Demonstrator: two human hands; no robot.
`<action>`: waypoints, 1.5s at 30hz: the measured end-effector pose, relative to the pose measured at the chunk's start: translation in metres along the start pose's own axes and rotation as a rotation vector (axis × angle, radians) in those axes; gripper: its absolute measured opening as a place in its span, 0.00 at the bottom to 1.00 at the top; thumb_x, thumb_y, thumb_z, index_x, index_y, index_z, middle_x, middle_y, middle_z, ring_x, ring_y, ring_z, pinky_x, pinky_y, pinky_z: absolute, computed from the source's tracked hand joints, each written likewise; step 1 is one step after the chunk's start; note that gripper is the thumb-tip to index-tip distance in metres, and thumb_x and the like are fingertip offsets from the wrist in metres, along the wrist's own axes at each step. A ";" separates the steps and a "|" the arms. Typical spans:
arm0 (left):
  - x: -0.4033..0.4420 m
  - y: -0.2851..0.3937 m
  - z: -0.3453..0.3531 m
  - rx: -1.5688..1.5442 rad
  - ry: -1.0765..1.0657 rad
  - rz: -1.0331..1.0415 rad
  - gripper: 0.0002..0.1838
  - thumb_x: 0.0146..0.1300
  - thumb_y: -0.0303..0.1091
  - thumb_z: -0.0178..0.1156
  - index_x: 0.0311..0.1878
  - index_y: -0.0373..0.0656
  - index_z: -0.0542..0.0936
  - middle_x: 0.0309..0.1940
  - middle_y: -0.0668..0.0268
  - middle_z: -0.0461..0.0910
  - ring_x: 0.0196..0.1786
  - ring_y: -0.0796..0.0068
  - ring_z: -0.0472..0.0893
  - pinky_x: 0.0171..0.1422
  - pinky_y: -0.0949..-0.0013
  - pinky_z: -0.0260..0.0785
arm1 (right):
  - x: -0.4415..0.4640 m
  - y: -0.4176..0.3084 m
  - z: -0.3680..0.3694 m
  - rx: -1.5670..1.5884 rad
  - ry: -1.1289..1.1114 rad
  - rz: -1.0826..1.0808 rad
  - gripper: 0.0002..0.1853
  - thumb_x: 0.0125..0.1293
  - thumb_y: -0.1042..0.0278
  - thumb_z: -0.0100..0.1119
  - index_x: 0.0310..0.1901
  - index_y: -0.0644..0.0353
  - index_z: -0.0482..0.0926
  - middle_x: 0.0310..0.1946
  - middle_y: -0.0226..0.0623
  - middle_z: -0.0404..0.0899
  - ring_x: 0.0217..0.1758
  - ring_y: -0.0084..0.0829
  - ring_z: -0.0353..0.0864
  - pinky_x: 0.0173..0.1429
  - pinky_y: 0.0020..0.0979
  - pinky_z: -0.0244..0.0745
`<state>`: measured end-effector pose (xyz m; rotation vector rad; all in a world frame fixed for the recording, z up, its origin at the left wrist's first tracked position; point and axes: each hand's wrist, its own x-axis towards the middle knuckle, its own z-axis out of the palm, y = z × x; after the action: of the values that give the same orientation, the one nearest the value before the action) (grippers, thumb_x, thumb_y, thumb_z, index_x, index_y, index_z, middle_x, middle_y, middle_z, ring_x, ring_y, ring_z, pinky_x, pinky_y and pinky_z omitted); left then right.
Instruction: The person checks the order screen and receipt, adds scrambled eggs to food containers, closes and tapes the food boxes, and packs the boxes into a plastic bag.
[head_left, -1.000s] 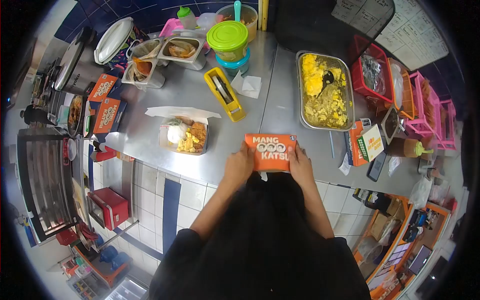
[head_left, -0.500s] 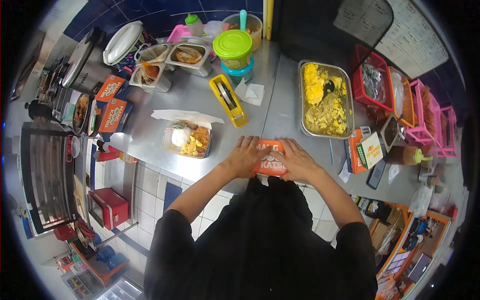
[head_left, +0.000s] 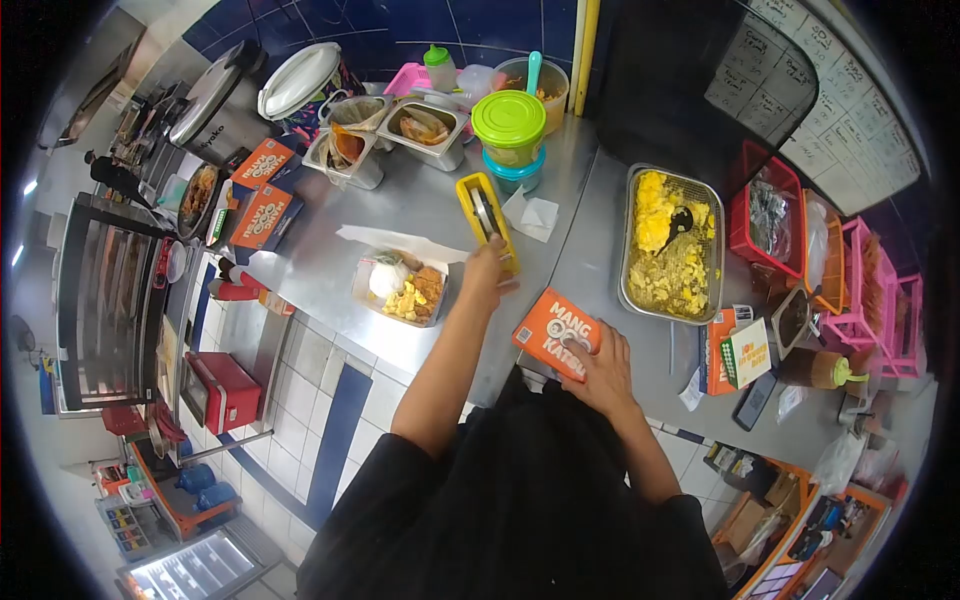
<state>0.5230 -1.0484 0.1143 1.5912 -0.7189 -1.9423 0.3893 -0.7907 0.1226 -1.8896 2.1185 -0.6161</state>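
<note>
My left hand [head_left: 484, 272] is at the near end of the yellow tape dispenser [head_left: 472, 192], its fingers bent and slightly blurred. Whatever they pinch, perhaps tape, is too small to make out. A closed orange takeaway box [head_left: 556, 328] with white lettering lies at the counter's front edge. My right hand [head_left: 602, 372] grips its right side, with fingers over the lid. To the left stands an open takeaway box [head_left: 437, 322] containing rice, scrambled egg [head_left: 400, 303] and browned pieces of food.
A metal tray [head_left: 625, 285] of scrambled egg with a black spoon sits at right. Metal pans [head_left: 432, 150] and a green-lidded tub [head_left: 509, 118] line the back. More orange boxes [head_left: 268, 217] stand at left. A phone [head_left: 753, 402] lies front right.
My left hand has left the closed box and moved up and left to the tape dispenser. My right hand stays on the box, which is now turned at an angle. The view has shifted.
</note>
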 end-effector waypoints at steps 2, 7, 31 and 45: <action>0.011 -0.003 -0.004 -0.176 -0.056 -0.006 0.22 0.72 0.43 0.61 0.61 0.37 0.75 0.56 0.55 0.76 0.55 0.50 0.79 0.60 0.50 0.75 | -0.002 0.000 0.000 0.017 0.024 0.000 0.34 0.46 0.53 0.79 0.59 0.43 0.82 0.69 0.56 0.61 0.71 0.57 0.61 0.75 0.53 0.57; -0.012 -0.065 -0.012 0.022 -0.022 0.534 0.25 0.73 0.45 0.60 0.60 0.32 0.76 0.53 0.57 0.80 0.53 0.61 0.81 0.62 0.58 0.72 | -0.001 0.004 0.005 0.033 0.062 0.014 0.34 0.45 0.54 0.78 0.59 0.45 0.81 0.68 0.59 0.61 0.70 0.58 0.62 0.73 0.54 0.58; -0.029 -0.152 -0.059 1.179 -0.176 1.154 0.20 0.62 0.56 0.66 0.36 0.47 0.86 0.26 0.63 0.84 0.29 0.58 0.84 0.32 0.57 0.76 | 0.020 0.004 0.022 0.011 0.154 0.009 0.35 0.45 0.56 0.78 0.60 0.45 0.80 0.69 0.58 0.61 0.70 0.59 0.64 0.71 0.53 0.64; -0.071 -0.051 -0.143 0.844 0.681 1.169 0.10 0.67 0.38 0.63 0.31 0.44 0.78 0.25 0.58 0.80 0.28 0.56 0.80 0.32 0.58 0.71 | 0.043 -0.082 0.040 -0.005 0.474 -0.223 0.10 0.61 0.69 0.65 0.44 0.56 0.83 0.54 0.42 0.79 0.57 0.46 0.78 0.64 0.53 0.69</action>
<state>0.6725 -0.9734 0.1049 1.4796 -1.7205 -0.2101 0.4733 -0.8459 0.1289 -2.1691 2.1754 -1.2122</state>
